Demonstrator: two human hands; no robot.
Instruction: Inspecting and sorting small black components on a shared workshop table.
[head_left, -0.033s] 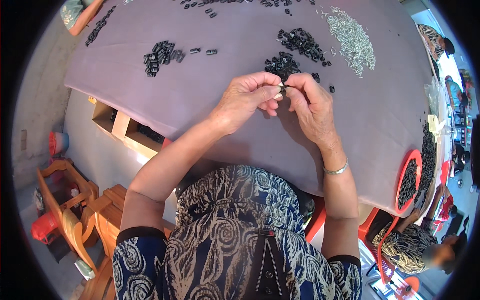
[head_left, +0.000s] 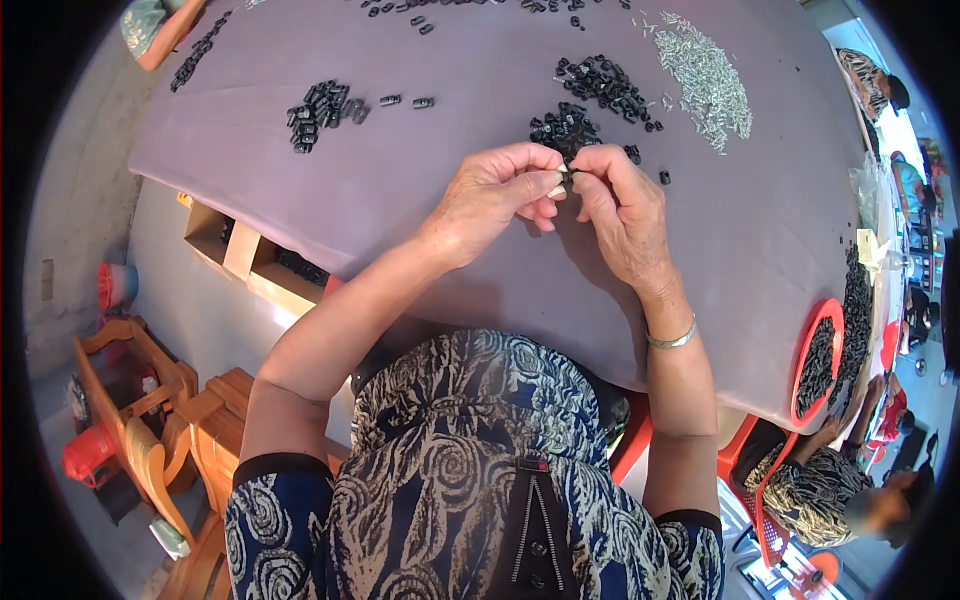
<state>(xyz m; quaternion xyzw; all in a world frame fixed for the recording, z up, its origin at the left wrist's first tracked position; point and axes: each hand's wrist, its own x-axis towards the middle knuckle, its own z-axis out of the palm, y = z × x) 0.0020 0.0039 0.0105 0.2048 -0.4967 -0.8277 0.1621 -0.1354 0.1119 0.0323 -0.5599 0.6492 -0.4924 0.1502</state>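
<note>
My left hand (head_left: 487, 200) and my right hand (head_left: 628, 218) meet over the table, thumbs and forefingers pinching from both sides. Between the fingertips a small black plastic part (head_left: 567, 179) shows in part; my fingers cover most of it. Just beyond them lies a heap of small black parts (head_left: 562, 130), with another black heap (head_left: 603, 86) farther back. To the right of that spreads a pile of small silvery metal pins (head_left: 704, 82). Black cylindrical pieces (head_left: 325, 112) are gathered at the left, two of them lying apart.
A mauve cloth (head_left: 420, 320) covers the table. A red-rimmed tray (head_left: 838, 335) of black parts stands at the right edge. Cardboard boxes (head_left: 240, 250) sit below the left edge, near wooden chairs (head_left: 205, 420). Another person's arm (head_left: 172, 35) shows at far left; more people are at right.
</note>
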